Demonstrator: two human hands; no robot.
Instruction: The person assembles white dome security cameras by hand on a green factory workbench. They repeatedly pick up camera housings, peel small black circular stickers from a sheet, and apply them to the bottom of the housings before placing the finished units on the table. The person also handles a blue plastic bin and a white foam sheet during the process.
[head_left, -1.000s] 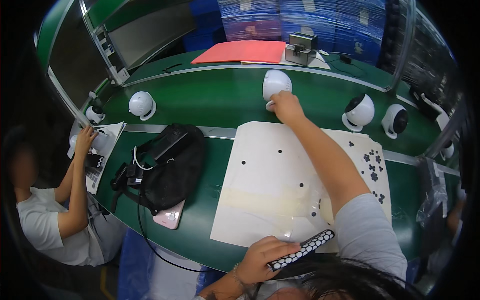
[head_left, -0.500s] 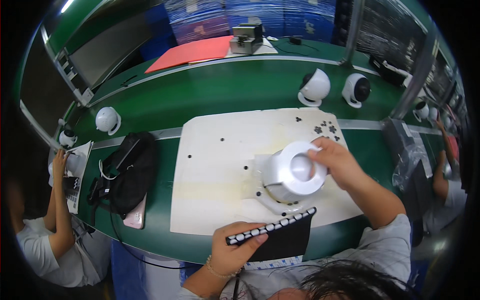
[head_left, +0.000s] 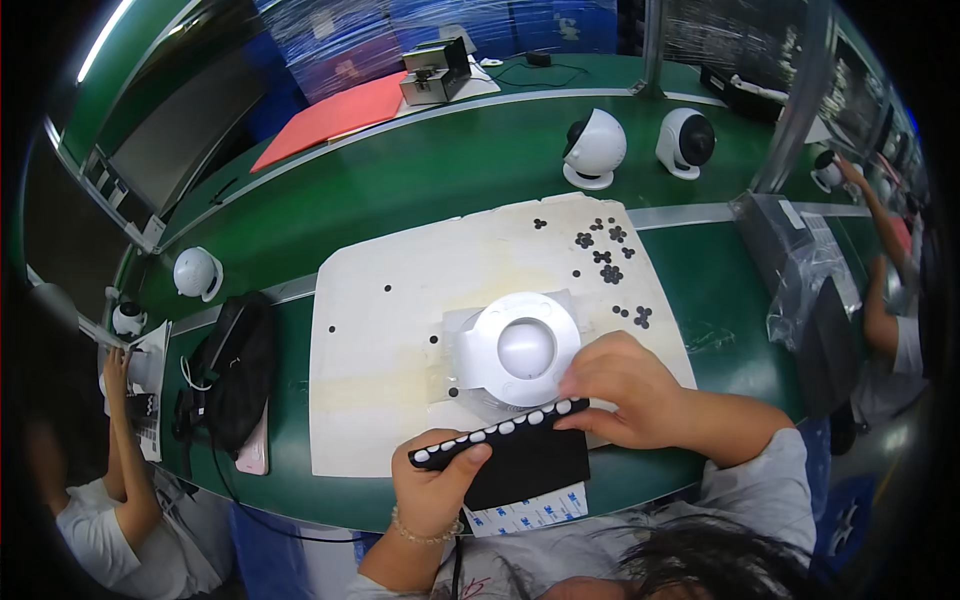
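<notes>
My left hand [head_left: 432, 485] is closed round the left end of a black sheet of stick-on pads [head_left: 530, 465], bent over so a row of white round spots shows along its upper edge. My right hand [head_left: 630, 390] pinches the right end of that edge between thumb and fingers; a pad between the fingertips cannot be made out. Just beyond the sheet, a white camera-like device [head_left: 490, 350] lies on the white board [head_left: 390, 400] with its ring-shaped base facing up. Small black round pads [head_left: 605, 273] are scattered on the board, mostly at its right.
Similar white devices [head_left: 597, 150] stand on the green bench, two at the far right and one at left. A black bag [head_left: 240, 370] lies left of the board. At right are a grey box [head_left: 775, 240] and clear plastic. Other people work at both sides.
My right hand has left the white device and come down to the right end of the pad sheet. The device now sits with its base facing straight up. The view has shifted.
</notes>
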